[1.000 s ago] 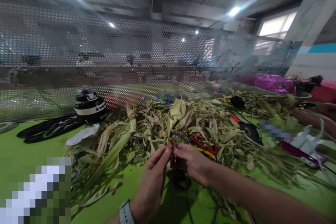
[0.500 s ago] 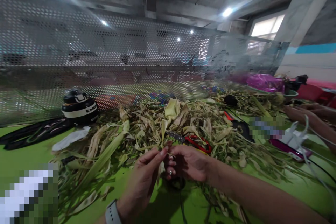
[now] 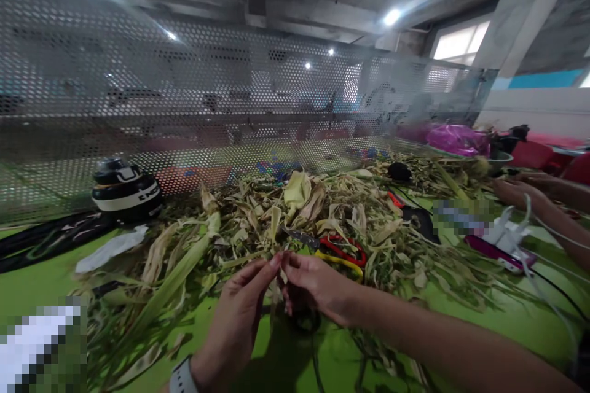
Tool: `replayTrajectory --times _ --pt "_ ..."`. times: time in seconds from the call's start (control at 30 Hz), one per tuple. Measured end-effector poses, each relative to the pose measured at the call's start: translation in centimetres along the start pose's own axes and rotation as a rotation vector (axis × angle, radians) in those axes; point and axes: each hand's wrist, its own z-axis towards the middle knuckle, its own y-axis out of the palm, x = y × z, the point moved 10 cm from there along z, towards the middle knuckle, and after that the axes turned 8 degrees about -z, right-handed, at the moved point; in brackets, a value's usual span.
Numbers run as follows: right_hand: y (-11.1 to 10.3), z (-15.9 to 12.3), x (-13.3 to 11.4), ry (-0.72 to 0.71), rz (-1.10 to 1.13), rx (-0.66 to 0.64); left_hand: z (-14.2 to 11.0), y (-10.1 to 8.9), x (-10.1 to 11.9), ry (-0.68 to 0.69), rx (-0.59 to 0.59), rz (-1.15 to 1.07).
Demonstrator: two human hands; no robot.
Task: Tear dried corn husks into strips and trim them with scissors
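My left hand [image 3: 242, 304] and my right hand [image 3: 320, 287] meet at the fingertips over the near edge of a heap of dried corn husks [image 3: 258, 209]. Both pinch a thin strip of corn husk [image 3: 273, 306], mostly hidden by the fingers, its lower end hanging below them. Just beyond my right hand lie scissors [image 3: 343, 248] with red and yellow handles, their blades toward the left. A small dark round object [image 3: 306, 319] is partly visible under my right hand, with a dark cord running toward me.
On the left stand a black bottle [image 3: 126, 193], a black strap [image 3: 59, 236] and a crumpled white tissue [image 3: 113, 250]. A perforated metal screen [image 3: 207, 92] closes off the back. On the right are a purple power bank [image 3: 498, 253], white plugs and cables, and another person's hands [image 3: 520, 196].
The view has swung a little to the right, so the table's things appear further left. My hands stay together, fingers shifting on the strip. On the right, the other person's hands have come further into view.
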Motion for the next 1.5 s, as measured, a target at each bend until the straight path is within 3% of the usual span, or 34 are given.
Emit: replayTrajectory --times 0.3,0.47,0.7,0.9,1.23,1.37,1.5 --pt "0.7 -0.3 -1.2 -0.098 0.008 -0.022 -0.1 0.0 0.7 0.038 0.015 0.032" --pt "0.5 -0.3 -1.6 -0.151 -0.184 0.012 0.0 -0.2 0.2 -0.002 0.031 -0.023" --pt "0.2 0.0 -1.1 -0.114 -0.211 0.006 -0.1 0.2 0.5 -0.02 -0.009 0.016" --pt "-0.1 0.0 -1.3 -0.089 -0.087 0.009 0.4 0.5 0.6 -0.05 -0.049 0.031" --pt "0.9 -0.2 -0.3 0.033 -0.069 -0.102 0.2 1.3 0.6 -0.01 -0.122 0.008" --pt "-0.6 -0.4 -1.5 0.01 -0.386 0.021 0.6 0.8 0.8 0.035 -0.113 0.064" --pt "-3.2 -1.6 -6.5 -0.315 -0.675 0.354 0.6 0.8 0.9 0.038 -0.122 0.082"
